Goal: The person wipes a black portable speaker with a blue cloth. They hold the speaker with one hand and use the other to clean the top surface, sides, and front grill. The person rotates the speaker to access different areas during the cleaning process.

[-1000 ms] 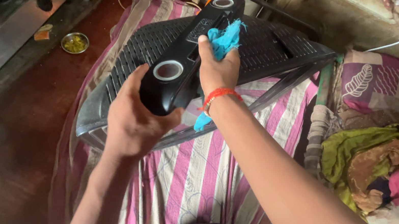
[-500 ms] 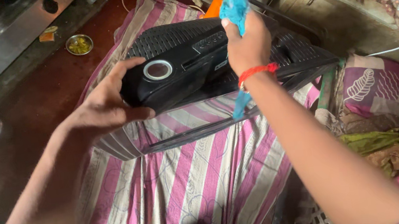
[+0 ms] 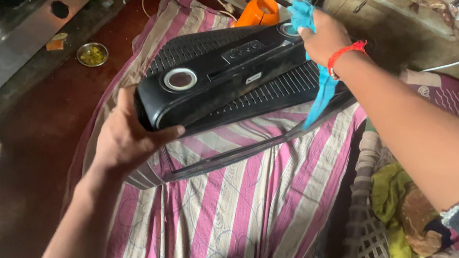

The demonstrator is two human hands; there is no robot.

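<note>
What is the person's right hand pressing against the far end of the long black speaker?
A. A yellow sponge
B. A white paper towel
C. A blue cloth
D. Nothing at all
C: the right hand grips a blue cloth against the far end of the black speaker, with a strip of it hanging below the wrist.

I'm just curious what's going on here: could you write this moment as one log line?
left hand: grips near end of black speaker | right hand: presses blue cloth on far end | under: black slatted panel, striped sheet
</note>
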